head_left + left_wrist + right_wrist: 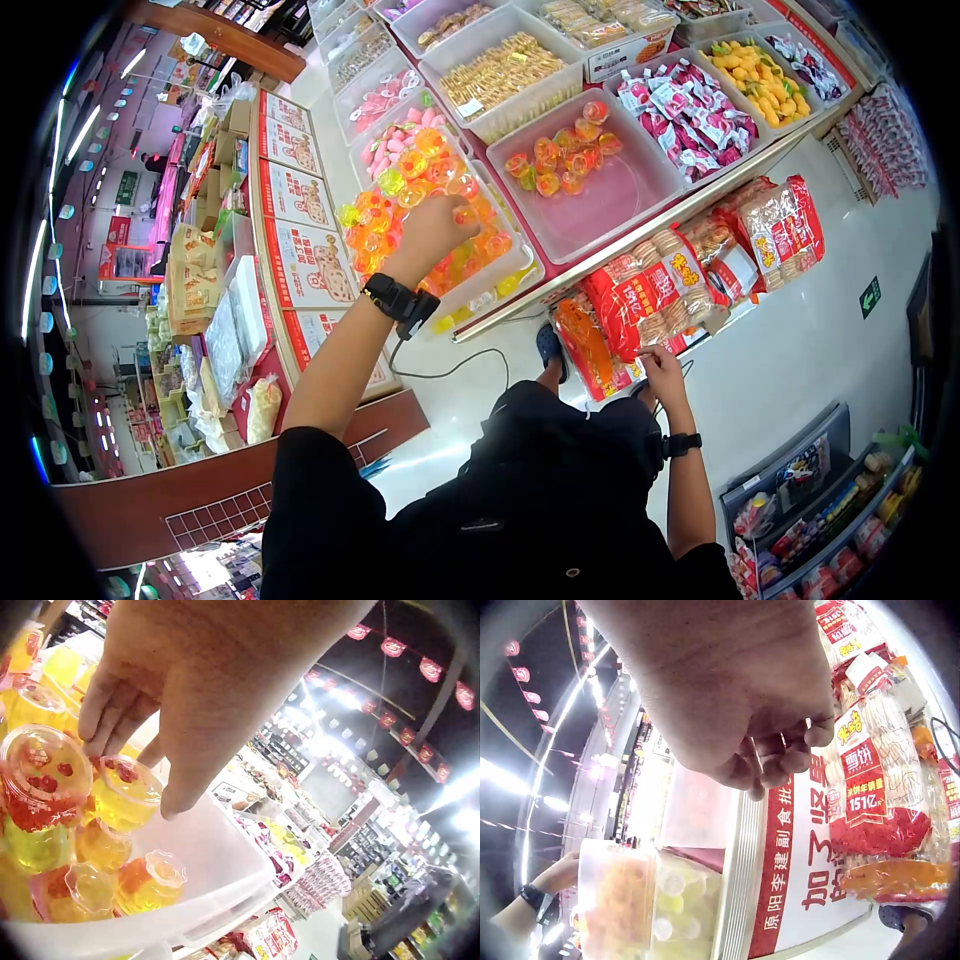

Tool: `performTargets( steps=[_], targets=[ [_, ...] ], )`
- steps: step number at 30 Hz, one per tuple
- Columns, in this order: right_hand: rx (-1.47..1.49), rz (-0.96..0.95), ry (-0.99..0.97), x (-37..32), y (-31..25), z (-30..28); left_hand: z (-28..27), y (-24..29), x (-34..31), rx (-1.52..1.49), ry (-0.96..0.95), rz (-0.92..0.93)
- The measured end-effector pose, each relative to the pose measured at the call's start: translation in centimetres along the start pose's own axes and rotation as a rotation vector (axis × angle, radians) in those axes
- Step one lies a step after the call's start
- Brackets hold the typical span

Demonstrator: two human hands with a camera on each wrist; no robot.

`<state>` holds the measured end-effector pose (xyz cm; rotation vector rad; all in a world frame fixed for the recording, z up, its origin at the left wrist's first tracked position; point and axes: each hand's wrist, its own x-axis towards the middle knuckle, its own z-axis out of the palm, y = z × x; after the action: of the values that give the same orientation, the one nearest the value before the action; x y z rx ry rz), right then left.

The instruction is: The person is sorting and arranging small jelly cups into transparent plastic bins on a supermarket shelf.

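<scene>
My left hand (435,235) is down in a plastic bin (490,265) heaped with orange and yellow jelly cups (372,232). In the left wrist view, my left thumb and fingers (120,724) close about the sides of a yellow jelly cup (126,796) with red bits under its clear lid. Other jelly cups (45,769) lie against it. My right hand (662,378) hangs low with loosely curled fingers, overlapping the lower edge of a red bag of rice crackers (640,300) in the head view. Nothing shows between its fingers (787,761) in the right wrist view.
Beside the jelly cups stands a bin (640,210) with a few wrapped candies. Farther along are bins of purple packets (690,120) and yellow sweets (755,80). Another counter with printed boxes (305,195) runs along the left. A cable (450,375) hangs from my left wrist.
</scene>
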<state>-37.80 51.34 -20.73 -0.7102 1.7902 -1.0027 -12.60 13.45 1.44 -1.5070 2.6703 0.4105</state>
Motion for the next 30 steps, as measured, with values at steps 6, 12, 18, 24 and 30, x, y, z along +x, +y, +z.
performTargets(
  steps=[6, 12, 18, 24, 30],
  targets=[
    [0.033, 0.000, 0.011, -0.1, -0.2, 0.3, 0.6, -0.2, 0.6, 0.016, 0.016, 0.053],
    [0.015, 0.057, -0.015, -0.1, 0.2, 0.1, 1.0, -0.5, 0.6, 0.029, 0.027, 0.060],
    [0.013, 0.050, -0.026, 0.0, 0.8, -0.2, 0.7, -0.2, 0.3, 0.084, 0.007, 0.045],
    [-0.023, 0.046, -0.025, 0.1, 0.5, -0.6, 0.0, 0.2, -0.1, 0.046, 0.008, 0.023],
    [-0.066, 0.014, -0.036, 0.3, 0.7, -0.5, -0.5, 0.6, -0.2, 0.019, 0.005, -0.005]
  ],
)
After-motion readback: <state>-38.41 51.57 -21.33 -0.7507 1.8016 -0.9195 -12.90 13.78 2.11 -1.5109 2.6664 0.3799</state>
